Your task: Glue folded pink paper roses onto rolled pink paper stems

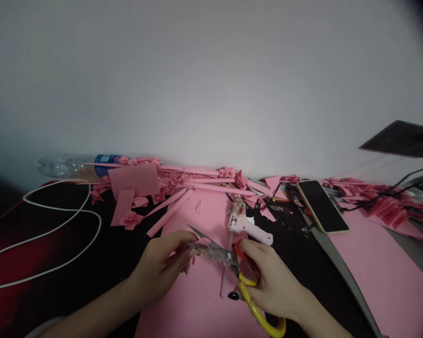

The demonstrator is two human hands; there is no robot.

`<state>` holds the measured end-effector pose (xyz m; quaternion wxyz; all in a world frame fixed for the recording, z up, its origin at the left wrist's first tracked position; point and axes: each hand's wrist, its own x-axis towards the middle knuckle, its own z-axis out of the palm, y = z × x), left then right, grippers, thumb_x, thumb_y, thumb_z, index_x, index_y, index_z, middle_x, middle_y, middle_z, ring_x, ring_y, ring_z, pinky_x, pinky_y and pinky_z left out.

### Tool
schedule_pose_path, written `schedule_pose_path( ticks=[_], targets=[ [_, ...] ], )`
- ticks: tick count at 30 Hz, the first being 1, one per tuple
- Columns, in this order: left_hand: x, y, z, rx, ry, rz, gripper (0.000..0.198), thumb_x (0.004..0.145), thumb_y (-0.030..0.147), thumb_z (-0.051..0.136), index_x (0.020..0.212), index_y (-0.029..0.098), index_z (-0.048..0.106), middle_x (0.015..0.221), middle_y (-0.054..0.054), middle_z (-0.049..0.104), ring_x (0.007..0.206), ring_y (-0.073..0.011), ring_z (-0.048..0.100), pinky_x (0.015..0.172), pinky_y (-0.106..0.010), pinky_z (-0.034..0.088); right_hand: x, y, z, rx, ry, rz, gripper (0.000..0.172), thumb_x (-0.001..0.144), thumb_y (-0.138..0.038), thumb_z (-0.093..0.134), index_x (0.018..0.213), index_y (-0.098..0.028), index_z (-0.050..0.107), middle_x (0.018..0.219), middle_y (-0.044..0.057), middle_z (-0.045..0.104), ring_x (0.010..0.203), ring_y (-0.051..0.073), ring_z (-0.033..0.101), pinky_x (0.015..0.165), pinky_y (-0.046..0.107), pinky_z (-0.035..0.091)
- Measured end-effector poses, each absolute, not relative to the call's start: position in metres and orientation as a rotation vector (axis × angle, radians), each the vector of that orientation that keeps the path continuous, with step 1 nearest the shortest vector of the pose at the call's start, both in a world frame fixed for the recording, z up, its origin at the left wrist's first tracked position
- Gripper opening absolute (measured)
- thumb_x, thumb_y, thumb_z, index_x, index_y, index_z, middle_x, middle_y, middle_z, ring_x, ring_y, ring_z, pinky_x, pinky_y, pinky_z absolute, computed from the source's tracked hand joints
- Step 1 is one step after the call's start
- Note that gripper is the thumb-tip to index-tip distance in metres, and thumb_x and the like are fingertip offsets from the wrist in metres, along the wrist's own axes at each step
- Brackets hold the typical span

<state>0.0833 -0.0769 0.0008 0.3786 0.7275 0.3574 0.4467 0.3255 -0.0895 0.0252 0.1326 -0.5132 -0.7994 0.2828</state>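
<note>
Yellow-handled scissors (258, 300) in right hand (271, 281); pink scrap (201, 242) in left hand (158, 272); black mat (105, 253) past pink sheet's (197, 319) edge

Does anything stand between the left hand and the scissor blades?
Nothing visible: the left hand touches the crusted blades of the yellow-handled scissors directly; only a small pink scrap clings beside its fingertips.

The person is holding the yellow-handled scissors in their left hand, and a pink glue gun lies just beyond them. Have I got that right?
Not quite: the yellow-handled scissors are in the right hand, not the left, as the head view shows. The pink glue gun does lie just beyond them.
</note>
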Motion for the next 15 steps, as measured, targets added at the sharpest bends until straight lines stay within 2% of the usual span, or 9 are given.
schedule_pose_path(
  ticks=[15],
  targets=[
    [0.0822,-0.0774,-0.0028,1.819,0.914,1.096,0.013,0.091,0.018,0.047,0.088,0.019,0.059,0.064,0.003,0.056,0.048,-0.0067,0.054,0.046,-0.016,0.044,0.3253,-0.09,0.0243,-1.449,-2.297,0.861,0.033,0.055,-0.014,0.059,0.067,-0.022,0.03,0.066,-0.005,0.039,0.059,0.012,0.029,0.053,0.024,0.023]
  ],
)
